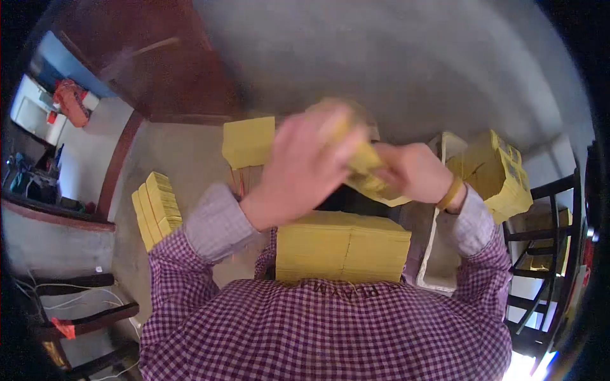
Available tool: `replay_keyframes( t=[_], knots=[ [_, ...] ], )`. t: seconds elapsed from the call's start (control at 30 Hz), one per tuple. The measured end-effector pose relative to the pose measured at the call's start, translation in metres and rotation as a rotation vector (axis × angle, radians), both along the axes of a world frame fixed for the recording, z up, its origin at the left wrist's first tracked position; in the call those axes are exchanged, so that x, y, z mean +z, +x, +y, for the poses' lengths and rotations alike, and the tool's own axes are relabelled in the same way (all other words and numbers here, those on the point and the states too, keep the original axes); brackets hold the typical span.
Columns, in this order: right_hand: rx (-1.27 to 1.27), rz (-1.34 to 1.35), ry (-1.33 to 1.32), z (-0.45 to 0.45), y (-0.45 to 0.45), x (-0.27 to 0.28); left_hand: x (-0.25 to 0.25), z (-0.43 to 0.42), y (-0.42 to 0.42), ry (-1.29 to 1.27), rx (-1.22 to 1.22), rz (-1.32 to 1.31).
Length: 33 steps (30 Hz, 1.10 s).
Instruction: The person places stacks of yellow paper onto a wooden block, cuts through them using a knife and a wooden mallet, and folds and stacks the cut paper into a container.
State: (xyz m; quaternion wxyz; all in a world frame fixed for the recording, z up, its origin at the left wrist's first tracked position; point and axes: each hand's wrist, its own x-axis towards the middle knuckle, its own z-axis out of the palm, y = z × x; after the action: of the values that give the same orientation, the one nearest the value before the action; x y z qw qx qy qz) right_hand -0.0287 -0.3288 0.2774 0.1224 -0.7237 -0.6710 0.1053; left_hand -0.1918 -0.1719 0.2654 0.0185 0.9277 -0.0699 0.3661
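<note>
A person in a purple-and-white checked shirt, its pale cuffs turned back, is seen from above with both hands raised in front of the body. At the centre of the scene, between the hands, is a yellow bundle, apparently of paper, blurred and slanting down towards the right. The right hand, with a tan band around its wrist, grasps the bundle's right side, fingers curled round the edge. The left hand overlaps the far left end of the bundle; it is too blurred to tell whether its fingers are closed on it. Nearer, directly below the hands and against the person's front, is a broad yellow stack with a seam down its middle. Farther off, just left of centre, is a yellow block. On the left a ridged yellow pile lies on the grey floor. On the right, more yellow bundles sit beside a pale, long-sided trough, with a dark slatted rack at the far right edge.
</note>
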Motion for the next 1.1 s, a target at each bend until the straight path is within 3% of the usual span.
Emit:
replay_keyframes(
  t=[0.03,0.07,0.1,0.13,0.2,0.23,0.37,0.57,0.73,1.0,1.1],
  knots=[
    [0.071,-0.055,-0.053,0.004,-0.01,-0.004,-0.001,-0.004,0.001,-0.007,0.004,0.006],
    [0.223,-0.109,-0.054,0.007,-0.017,-0.015,-0.002,-0.01,0.003,-0.119,-0.098,0.245],
    [0.194,-0.056,-0.058,0.007,-0.025,-0.021,-0.003,-0.011,0.005,-0.23,-0.201,0.484],
    [0.162,-0.002,-0.061,0.007,-0.031,-0.026,-0.005,-0.009,0.005,-0.231,-0.196,0.486],
    [0.104,0.033,-0.014,0.007,-0.024,-0.032,-0.021,-0.001,0.012,-0.475,-0.111,0.952],
    [0.042,0.066,0.032,0.007,-0.02,-0.035,-0.031,0.004,0.014,-0.47,-0.209,0.829],
    [0.176,0.09,-0.065,0.008,-0.011,-0.044,-0.047,0.009,0.017,-0.418,-0.323,0.876],
    [0.199,0.682,-0.04,-0.007,-0.019,-0.073,-0.07,0.003,0.004,-0.639,-0.437,0.802],
    [0.096,0.787,-0.054,-0.024,-0.031,-0.074,-0.084,-0.005,-0.007,-0.806,-0.454,0.655],
    [0.054,0.876,-0.006,-0.027,-0.031,-0.081,-0.088,-0.006,-0.012,-0.902,-0.406,0.677],
    [-0.038,0.993,-0.161,-0.025,-0.027,-0.081,-0.088,-0.004,-0.011,-0.892,-0.375,0.722]
  ],
)
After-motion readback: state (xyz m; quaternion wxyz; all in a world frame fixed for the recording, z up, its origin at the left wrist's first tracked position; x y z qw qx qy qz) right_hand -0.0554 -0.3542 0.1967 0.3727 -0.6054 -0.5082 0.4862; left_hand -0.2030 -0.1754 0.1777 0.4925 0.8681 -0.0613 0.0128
